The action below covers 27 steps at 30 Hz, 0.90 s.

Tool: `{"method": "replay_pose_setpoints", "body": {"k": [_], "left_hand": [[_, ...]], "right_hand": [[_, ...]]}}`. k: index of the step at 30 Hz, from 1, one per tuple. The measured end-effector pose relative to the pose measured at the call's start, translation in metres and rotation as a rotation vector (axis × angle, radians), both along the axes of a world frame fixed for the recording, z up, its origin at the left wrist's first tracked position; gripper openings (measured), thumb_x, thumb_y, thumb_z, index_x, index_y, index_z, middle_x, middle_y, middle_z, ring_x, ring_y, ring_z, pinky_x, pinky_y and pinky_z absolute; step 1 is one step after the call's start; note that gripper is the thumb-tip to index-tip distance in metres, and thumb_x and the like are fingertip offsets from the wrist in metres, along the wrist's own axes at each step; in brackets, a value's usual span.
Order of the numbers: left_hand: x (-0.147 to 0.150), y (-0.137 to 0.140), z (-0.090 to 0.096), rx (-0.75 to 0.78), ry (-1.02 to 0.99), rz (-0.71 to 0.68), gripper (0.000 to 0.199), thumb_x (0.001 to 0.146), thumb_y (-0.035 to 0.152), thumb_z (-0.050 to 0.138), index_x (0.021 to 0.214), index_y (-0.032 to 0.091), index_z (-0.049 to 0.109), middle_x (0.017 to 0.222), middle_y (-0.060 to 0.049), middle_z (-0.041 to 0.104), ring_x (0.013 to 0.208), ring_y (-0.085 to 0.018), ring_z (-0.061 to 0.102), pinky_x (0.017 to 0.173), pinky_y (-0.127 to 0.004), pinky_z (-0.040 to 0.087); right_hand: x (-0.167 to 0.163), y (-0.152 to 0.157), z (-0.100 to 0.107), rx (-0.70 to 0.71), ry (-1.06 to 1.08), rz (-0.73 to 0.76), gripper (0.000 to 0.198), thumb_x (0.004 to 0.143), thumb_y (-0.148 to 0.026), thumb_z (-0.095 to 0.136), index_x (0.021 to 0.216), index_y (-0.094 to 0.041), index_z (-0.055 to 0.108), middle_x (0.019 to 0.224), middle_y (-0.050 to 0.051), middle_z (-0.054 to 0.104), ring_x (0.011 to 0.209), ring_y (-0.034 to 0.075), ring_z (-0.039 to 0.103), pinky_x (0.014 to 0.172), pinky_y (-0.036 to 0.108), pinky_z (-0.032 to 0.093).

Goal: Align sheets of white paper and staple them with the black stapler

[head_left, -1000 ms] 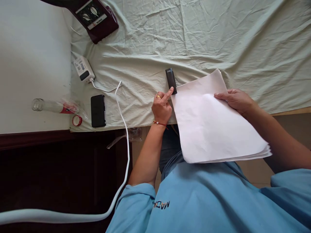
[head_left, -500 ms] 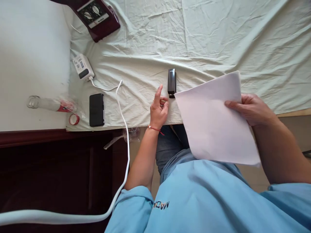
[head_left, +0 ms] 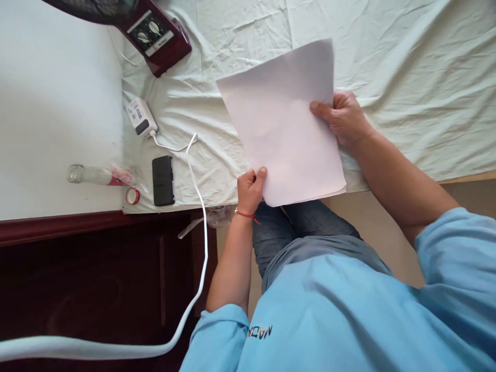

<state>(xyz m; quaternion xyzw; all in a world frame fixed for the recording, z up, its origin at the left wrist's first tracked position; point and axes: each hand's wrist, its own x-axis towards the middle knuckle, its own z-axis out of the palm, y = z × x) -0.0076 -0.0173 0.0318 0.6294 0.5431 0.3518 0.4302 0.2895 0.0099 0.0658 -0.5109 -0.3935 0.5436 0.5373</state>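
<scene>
A small stack of white paper sheets point(head_left: 284, 129) is held tilted above the near edge of the cloth-covered table. My right hand point(head_left: 344, 119) grips its right edge, thumb on top and fingers underneath. At the lower left edge of the sheets, my left hand point(head_left: 251, 190) is closed, its thumb at the paper and its other fingers curled. A red string bracelet circles the left wrist. The sheets hide the spot where a black stapler lay in the earlier view. Along the bottom edge, the sheet ends are slightly fanned.
A black phone point(head_left: 163, 180) lies left of my left hand. Beyond it are a white power adapter point(head_left: 141, 117) with a long white cable point(head_left: 204, 222), a glass bottle point(head_left: 96, 174) and a red tape roll point(head_left: 132, 196). A dark red fan base point(head_left: 166, 46) stands at the back left.
My right hand has carried the sheets left and farther over the table, covering the stapler. My left hand has moved slightly nearer me and closed at the sheets' lower left edge.
</scene>
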Motion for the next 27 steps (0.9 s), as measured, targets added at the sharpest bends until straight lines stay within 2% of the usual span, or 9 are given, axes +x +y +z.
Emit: {"method": "replay_pose_setpoints", "body": {"k": [1,3,7,9,11,14,17,21,27], "left_hand": [[0.001,0.001,-0.001,0.031,0.040,0.008,0.069,0.088,0.076,0.075,0.059,0.021,0.045,0.055,0.005,0.039,0.057,-0.010,0.034,0.055,-0.029,0.029],[0.004,0.002,-0.005,0.077,0.073,0.046,0.062,0.087,0.068,0.079,0.059,0.021,0.050,0.055,0.005,0.042,0.058,-0.010,0.035,0.056,-0.029,0.029],[0.010,-0.001,-0.012,0.072,0.014,0.121,0.041,0.082,0.057,0.087,0.077,0.018,0.074,0.071,0.000,0.069,0.070,-0.015,0.058,0.067,-0.028,0.046],[0.010,-0.003,-0.013,0.064,-0.045,0.126,0.042,0.081,0.058,0.088,0.085,0.017,0.078,0.080,-0.003,0.075,0.077,-0.018,0.064,0.072,-0.030,0.051],[0.007,-0.004,-0.013,0.065,-0.121,0.103,0.047,0.086,0.064,0.083,0.083,0.018,0.075,0.079,-0.002,0.072,0.076,-0.016,0.061,0.070,-0.028,0.049],[0.000,-0.002,-0.014,0.087,-0.199,0.074,0.057,0.092,0.070,0.075,0.071,0.020,0.060,0.066,0.003,0.052,0.065,-0.011,0.045,0.062,-0.025,0.037],[-0.003,0.000,-0.019,0.104,-0.206,0.102,0.064,0.089,0.070,0.079,0.066,0.020,0.047,0.063,0.006,0.037,0.061,-0.009,0.033,0.058,-0.025,0.028],[-0.002,0.002,-0.027,0.090,-0.230,0.190,0.064,0.080,0.071,0.088,0.068,0.020,0.050,0.066,0.006,0.043,0.063,-0.009,0.036,0.060,-0.024,0.032],[-0.002,0.000,-0.028,0.209,-0.149,0.237,0.059,0.097,0.071,0.070,0.073,0.020,0.052,0.066,0.007,0.038,0.063,-0.010,0.036,0.062,-0.026,0.031]], "right_hand": [[0.002,0.008,-0.012,0.037,-0.020,-0.060,0.056,0.072,-0.070,0.098,0.097,-0.026,0.073,0.102,-0.001,0.084,0.092,0.020,0.073,0.089,0.037,0.064],[0.008,0.016,-0.033,0.099,-0.056,-0.058,0.068,0.064,-0.081,0.096,0.095,-0.026,0.072,0.101,0.003,0.083,0.092,0.025,0.074,0.087,0.045,0.064],[0.017,0.013,-0.052,0.244,-0.145,-0.115,0.068,0.067,-0.083,0.094,0.105,-0.029,0.077,0.111,0.004,0.082,0.102,0.031,0.076,0.091,0.052,0.064],[0.020,0.011,-0.054,0.251,-0.147,-0.157,0.067,0.064,-0.082,0.096,0.102,-0.031,0.076,0.108,0.004,0.082,0.099,0.031,0.075,0.088,0.051,0.064],[0.021,0.012,-0.055,0.239,-0.123,-0.183,0.067,0.061,-0.081,0.098,0.099,-0.031,0.076,0.103,0.004,0.082,0.093,0.028,0.073,0.083,0.048,0.063],[0.021,0.014,-0.054,0.235,-0.072,-0.210,0.071,0.057,-0.081,0.100,0.097,-0.027,0.076,0.098,0.005,0.082,0.085,0.024,0.070,0.079,0.044,0.062],[0.019,0.016,-0.050,0.240,-0.025,-0.237,0.077,0.051,-0.083,0.100,0.097,-0.026,0.076,0.098,0.004,0.083,0.082,0.023,0.069,0.078,0.042,0.062],[0.019,0.018,-0.048,0.265,0.043,-0.288,0.077,0.045,-0.079,0.104,0.095,-0.028,0.075,0.097,0.002,0.082,0.082,0.022,0.069,0.077,0.041,0.063],[0.025,0.025,-0.057,0.291,0.086,-0.303,0.072,0.045,-0.073,0.107,0.092,-0.028,0.079,0.096,0.003,0.083,0.080,0.021,0.069,0.077,0.041,0.062]]}}
